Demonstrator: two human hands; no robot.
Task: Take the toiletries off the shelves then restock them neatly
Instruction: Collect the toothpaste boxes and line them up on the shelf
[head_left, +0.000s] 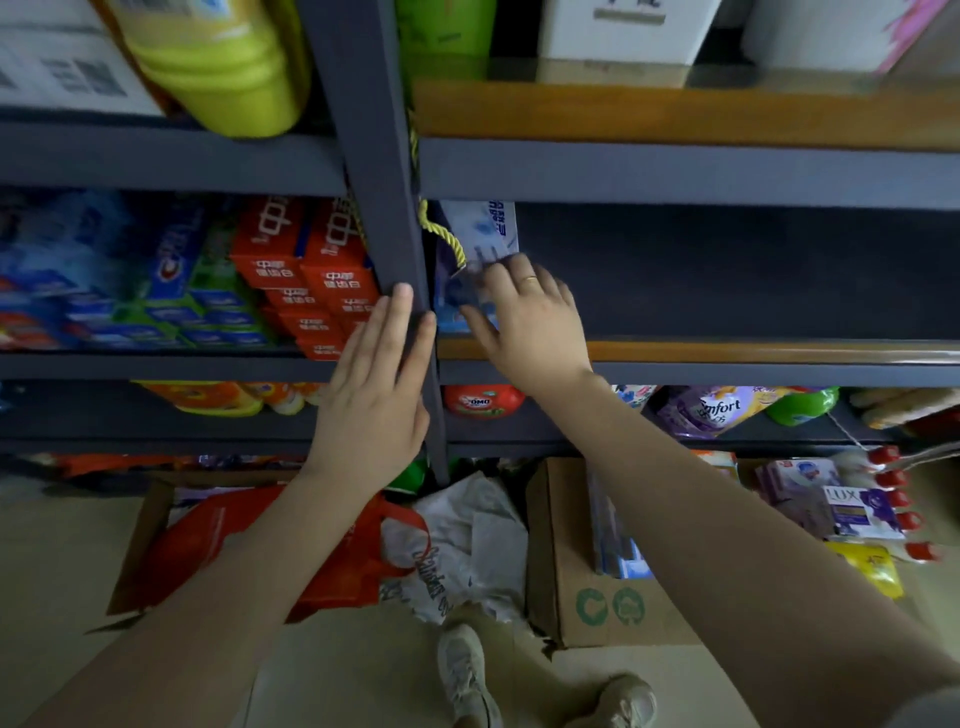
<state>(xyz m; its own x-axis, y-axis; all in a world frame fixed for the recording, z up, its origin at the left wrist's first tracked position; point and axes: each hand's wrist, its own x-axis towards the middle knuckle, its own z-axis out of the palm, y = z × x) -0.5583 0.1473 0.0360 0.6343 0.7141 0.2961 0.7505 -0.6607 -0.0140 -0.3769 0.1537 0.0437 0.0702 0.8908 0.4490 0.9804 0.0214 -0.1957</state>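
Now the right hand (524, 317), fingers spread, touches the upright packs (475, 260) just ahead, while the flat left hand (379, 374) rests on the post (384, 208).

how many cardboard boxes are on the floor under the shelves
2. One open cardboard box sits right of centre, with blue packs standing in it. A second cardboard box lies left, holding a red bag. More may be hidden behind the arms.
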